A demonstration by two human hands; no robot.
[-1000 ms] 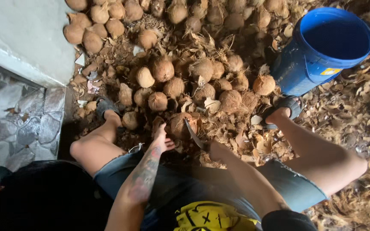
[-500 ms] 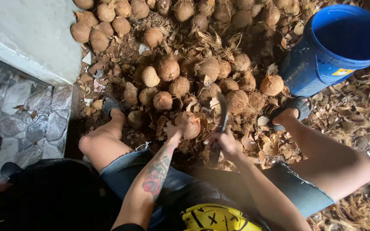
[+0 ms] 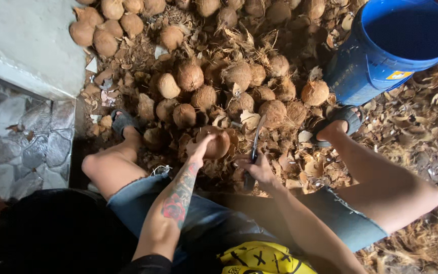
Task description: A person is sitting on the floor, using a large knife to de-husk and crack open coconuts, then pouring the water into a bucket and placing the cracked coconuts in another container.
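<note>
With the left hand (image 3: 198,149) gripping the husked coconut (image 3: 214,143) and the right hand (image 3: 253,167) clasping the knife (image 3: 256,139), steady the shell and strike clear of fingers.

A left hand (image 3: 198,149) cups a coconut (image 3: 214,143) of rough, matt brown fibre, its husk hairy and dry. Just right of that grip, the right hand (image 3: 255,168) closes on a knife (image 3: 256,142) with a dull grey metal blade, no shine showing. Beyond both grips lie more coconuts (image 3: 239,76), equally coarse and fibrous, on a bed of dry, papery husk scraps (image 3: 406,137). Farther right of the knife stands a smooth, slightly glossy blue plastic bucket (image 3: 376,71). Nearer than the hands, frayed matt denim shorts (image 3: 143,198). Far left of the grip, matt grey concrete (image 3: 21,45) and smooth stone-patterned tile (image 3: 26,132).
</note>
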